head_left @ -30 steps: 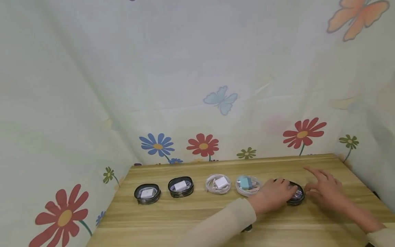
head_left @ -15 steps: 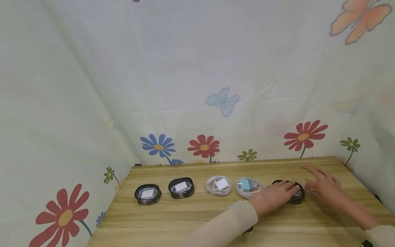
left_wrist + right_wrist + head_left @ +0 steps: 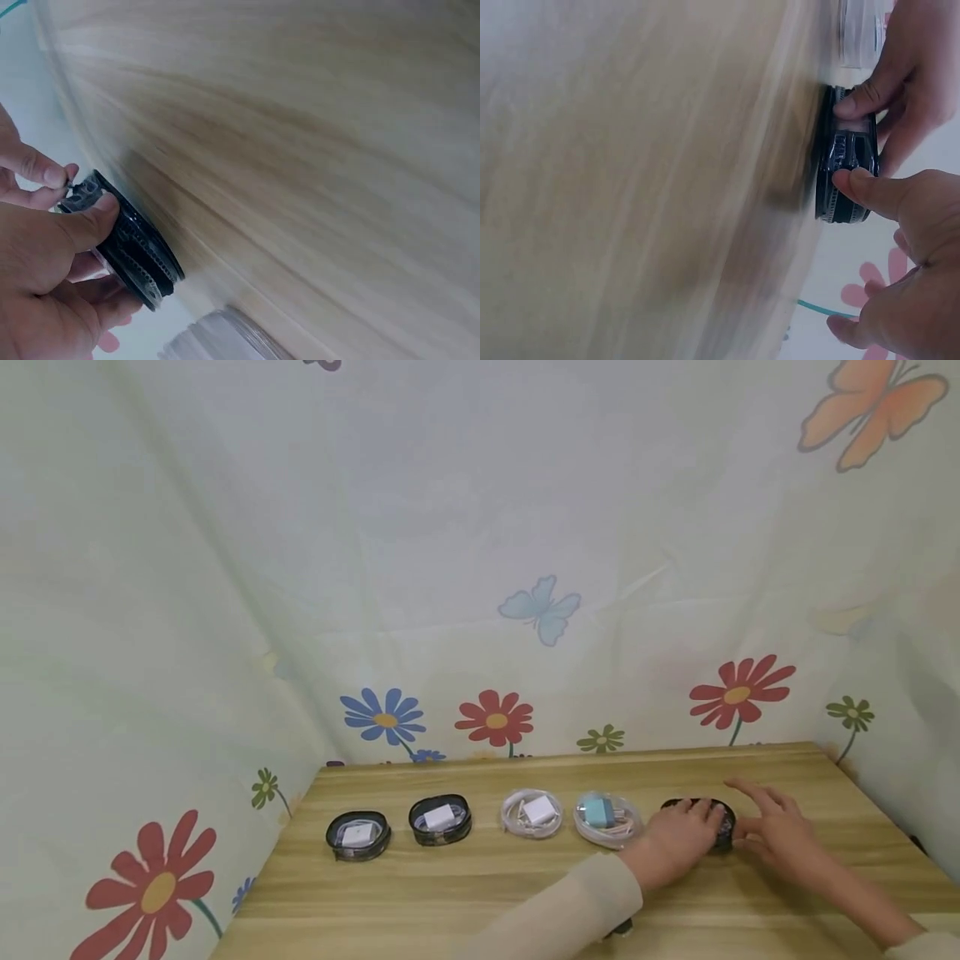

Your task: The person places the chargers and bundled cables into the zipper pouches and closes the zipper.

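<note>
A small oval black-rimmed zippered case (image 3: 726, 841) lies at the right end of a row on the wooden table. My left hand (image 3: 678, 839) rests over it from the left in the head view. In the left wrist view its thumb presses the wall of the zippered case (image 3: 139, 240) while the fingers curl beneath. From the right, my right hand (image 3: 787, 843) reaches the case's edge. Its thumb and index finger pinch a small zipper pull (image 3: 70, 184) at the case's end. The case's top and contents are mostly covered by the left hand.
Left along the table (image 3: 450, 893) lie a clear case with a teal plug (image 3: 598, 811), a clear case with a white plug (image 3: 537, 810), and two black-rimmed cases with white plugs (image 3: 439, 817). A flower-printed curtain (image 3: 420, 610) closes off the back and sides.
My right hand has shifted slightly left along the black case's edge. My left hand has moved a little right and stays on the case. The other cases keep their places.
</note>
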Tool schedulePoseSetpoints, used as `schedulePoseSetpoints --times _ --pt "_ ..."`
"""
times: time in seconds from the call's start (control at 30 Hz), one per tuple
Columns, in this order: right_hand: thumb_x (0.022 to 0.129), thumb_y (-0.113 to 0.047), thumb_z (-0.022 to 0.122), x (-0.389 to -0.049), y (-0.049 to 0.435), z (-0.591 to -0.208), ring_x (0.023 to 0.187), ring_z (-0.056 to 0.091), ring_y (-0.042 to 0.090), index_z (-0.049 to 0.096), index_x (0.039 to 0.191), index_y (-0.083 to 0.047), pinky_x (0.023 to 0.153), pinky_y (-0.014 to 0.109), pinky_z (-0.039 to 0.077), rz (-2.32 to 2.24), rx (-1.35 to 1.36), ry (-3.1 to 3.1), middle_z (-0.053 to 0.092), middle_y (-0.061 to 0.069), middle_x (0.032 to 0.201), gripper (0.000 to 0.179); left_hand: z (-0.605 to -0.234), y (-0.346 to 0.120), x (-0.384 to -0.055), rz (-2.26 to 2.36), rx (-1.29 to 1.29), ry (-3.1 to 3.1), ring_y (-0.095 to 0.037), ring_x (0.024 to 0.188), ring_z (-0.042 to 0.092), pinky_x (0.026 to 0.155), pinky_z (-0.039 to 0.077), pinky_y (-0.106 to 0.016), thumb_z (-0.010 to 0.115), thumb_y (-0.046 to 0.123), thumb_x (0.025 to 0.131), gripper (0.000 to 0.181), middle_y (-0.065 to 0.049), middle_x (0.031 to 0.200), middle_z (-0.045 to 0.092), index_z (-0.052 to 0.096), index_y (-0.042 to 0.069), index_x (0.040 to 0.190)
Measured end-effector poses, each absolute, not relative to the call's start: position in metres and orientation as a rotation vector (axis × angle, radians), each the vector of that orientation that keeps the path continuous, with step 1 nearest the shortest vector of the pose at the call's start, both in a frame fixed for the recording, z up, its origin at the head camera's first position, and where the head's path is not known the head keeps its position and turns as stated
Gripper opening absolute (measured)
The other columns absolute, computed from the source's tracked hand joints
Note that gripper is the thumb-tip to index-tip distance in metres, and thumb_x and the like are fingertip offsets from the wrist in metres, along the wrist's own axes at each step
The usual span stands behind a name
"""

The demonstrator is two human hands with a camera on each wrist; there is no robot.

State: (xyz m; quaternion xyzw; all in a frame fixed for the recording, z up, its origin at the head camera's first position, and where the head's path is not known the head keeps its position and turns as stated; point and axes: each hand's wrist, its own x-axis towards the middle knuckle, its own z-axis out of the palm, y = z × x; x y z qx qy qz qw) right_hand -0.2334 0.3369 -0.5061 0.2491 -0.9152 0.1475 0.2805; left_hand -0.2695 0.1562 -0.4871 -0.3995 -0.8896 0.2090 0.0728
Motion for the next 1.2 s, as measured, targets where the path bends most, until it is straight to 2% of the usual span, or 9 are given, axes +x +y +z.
schedulePoseSetpoints --times 0.1,0.27,0.4,0.5,0.7,0.8,0.97,1.2 --pt "0.057 0.001 0.091 -0.232 0.334 -0.508 0.113 0.045 0.056 0.066 0.064 -0.026 0.077 0.072 0.042 0.422 0.638 -2.453 0.046 0.016 0.141 0.038 -0.487 0.158 -0.267 0.605 -1.172 -2.687 -0.005 0.134 0.048 0.094 0.051 -0.021 0.049 0.044 0.106 0.053 0.014 0.155 0.04 0.035 0.034 0.157" --pt "0.064 -0.001 0.09 -0.233 0.333 -0.506 0.115 0.043 0.06 0.066 0.063 -0.026 0.066 0.076 0.045 0.414 0.54 -2.55 0.045 0.02 0.141 0.034 -0.488 0.158 -0.267 0.619 -1.149 -2.686 -0.006 0.131 0.049 0.092 0.052 -0.023 0.049 0.043 0.106 0.054 0.013 0.154 0.041 0.035 0.032 0.157" --pt "0.063 -0.002 0.091 -0.235 0.333 -0.505 0.114 0.045 0.059 0.068 0.064 -0.025 0.077 0.076 0.043 0.39 0.564 -2.56 0.049 0.025 0.136 0.032 -0.487 0.156 -0.27 0.635 -1.162 -2.686 -0.005 0.133 0.046 0.098 0.049 -0.025 0.052 0.044 0.105 0.054 0.015 0.155 0.039 0.036 0.036 0.156" --pt "0.067 -0.005 0.09 -0.235 0.333 -0.501 0.113 0.047 0.06 0.068 0.065 -0.026 0.082 0.077 0.04 0.377 0.537 -2.628 0.052 0.028 0.135 0.03 -0.485 0.152 -0.274 0.612 -1.22 -2.676 -0.006 0.136 0.043 0.102 0.047 -0.025 0.052 0.043 0.105 0.053 0.015 0.156 0.038 0.036 0.037 0.155" --pt "0.078 -0.01 0.083 -0.234 0.335 -0.488 0.111 0.047 0.066 0.075 0.076 -0.024 0.072 0.081 0.043 0.332 0.444 -2.887 0.056 0.03 0.134 0.017 -0.476 0.129 -0.274 0.482 -1.393 -2.532 -0.008 0.137 0.043 0.108 0.04 -0.021 0.055 0.041 0.105 0.052 0.009 0.154 0.042 0.042 0.029 0.153" --pt "0.081 -0.013 0.082 -0.234 0.336 -0.48 0.109 0.049 0.066 0.079 0.083 -0.02 0.073 0.079 0.044 0.285 0.42 -2.951 0.057 0.031 0.132 0.008 -0.472 0.114 -0.271 0.441 -1.424 -2.487 -0.007 0.139 0.042 0.112 0.034 -0.019 0.057 0.045 0.103 0.055 0.009 0.154 0.043 0.043 0.026 0.153" --pt "0.084 -0.013 0.081 -0.23 0.327 -0.467 0.11 0.053 0.061 0.078 0.095 -0.014 0.077 0.077 0.044 0.258 0.372 -2.934 0.058 0.029 0.131 0.011 -0.466 0.084 -0.264 0.345 -1.419 -2.531 -0.009 0.144 0.039 0.115 0.029 -0.019 0.054 0.044 0.105 0.056 0.009 0.157 0.041 0.041 0.025 0.156" --pt "0.082 -0.018 0.084 -0.224 0.301 -0.468 0.105 0.064 0.043 0.076 0.106 -0.012 0.082 0.059 0.054 0.27 0.603 -2.695 0.067 0.018 0.117 0.025 -0.462 0.031 -0.254 0.267 -1.406 -2.466 -0.015 0.141 0.045 0.118 0.03 -0.026 0.049 0.039 0.107 0.048 0.001 0.153 0.049 0.049 0.018 0.151"
